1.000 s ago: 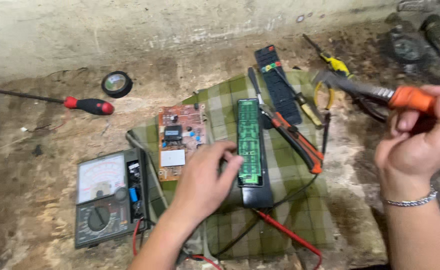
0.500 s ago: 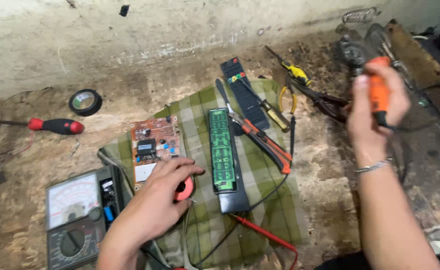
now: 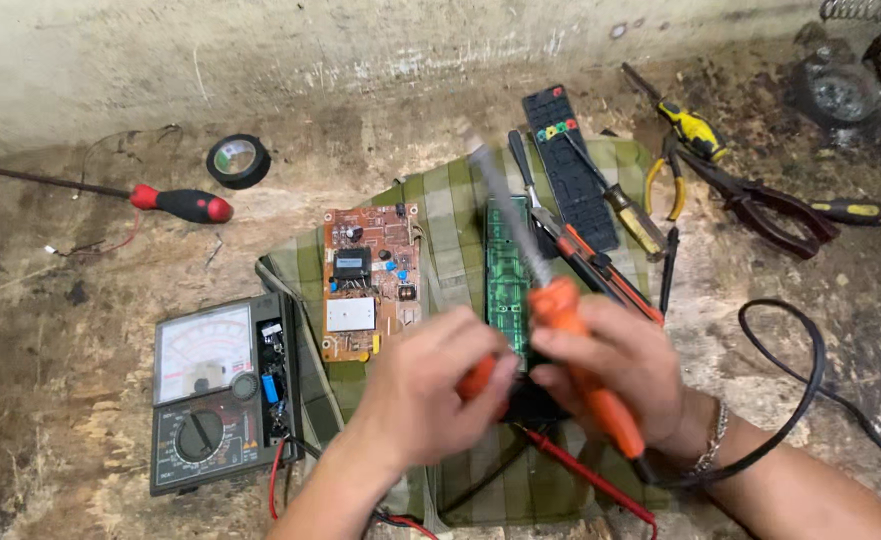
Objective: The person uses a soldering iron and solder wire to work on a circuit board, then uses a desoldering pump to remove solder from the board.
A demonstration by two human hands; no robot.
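Observation:
My right hand [image 3: 628, 372] grips an orange-handled soldering iron [image 3: 568, 330] by its handle, its metal shaft slanting up and away over a long green circuit board [image 3: 506, 270]. The iron's black cord [image 3: 798, 400] loops off to the right. My left hand [image 3: 422, 392] is closed around a small red object [image 3: 480, 378], right beside the iron's handle. Both hands meet over the near end of the green board, which lies on a green plaid cloth [image 3: 450, 215]. Motion blurs the hands.
A brown circuit board [image 3: 370, 280] lies left of the green one. An analogue multimeter [image 3: 218, 392] with red and black leads sits at the near left. Behind are a black tape roll [image 3: 237, 160], a red screwdriver [image 3: 180, 204], a black remote cover [image 3: 568, 165], pliers [image 3: 760, 205] and more screwdrivers.
My right hand has brought the soldering iron from the far right down to the middle, above the green board. My left hand has closed on the small red object on the cloth.

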